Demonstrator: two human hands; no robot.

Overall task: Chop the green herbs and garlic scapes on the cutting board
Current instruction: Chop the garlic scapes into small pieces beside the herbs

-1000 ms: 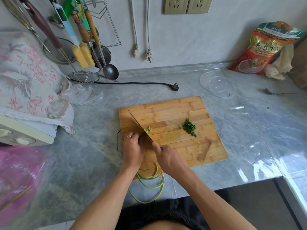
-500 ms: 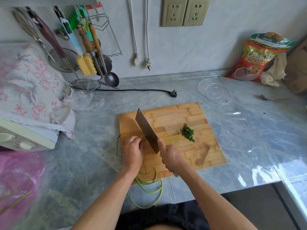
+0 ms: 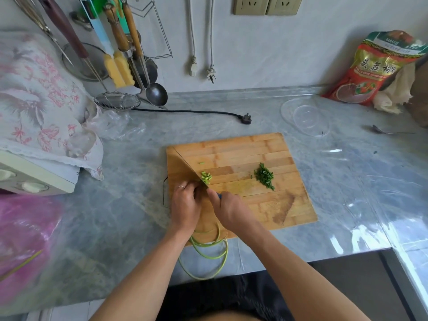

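Cutting board (image 3: 254,156): wooden, centre of frame, on a grey marbled counter (image 3: 129,181).
Knife (image 3: 185,166): blade seen edge-on, down on the board's left part, handle in the right hand (image 3: 229,210), fingers closed round it.
Left hand (image 3: 185,205): centre-left, fingers curled down onto the garlic scapes (image 3: 208,249) just left of the blade; ring on one finger.
Garlic scapes: long green loops trailing off the board's lower edge toward the bottom of the frame.
Cut pieces (image 3: 206,177): pale green, just right of the blade.
Chopped herbs (image 3: 265,176): dark green pile, right of centre on the board.
Plastic lid (image 3: 305,117): clear, upper right.
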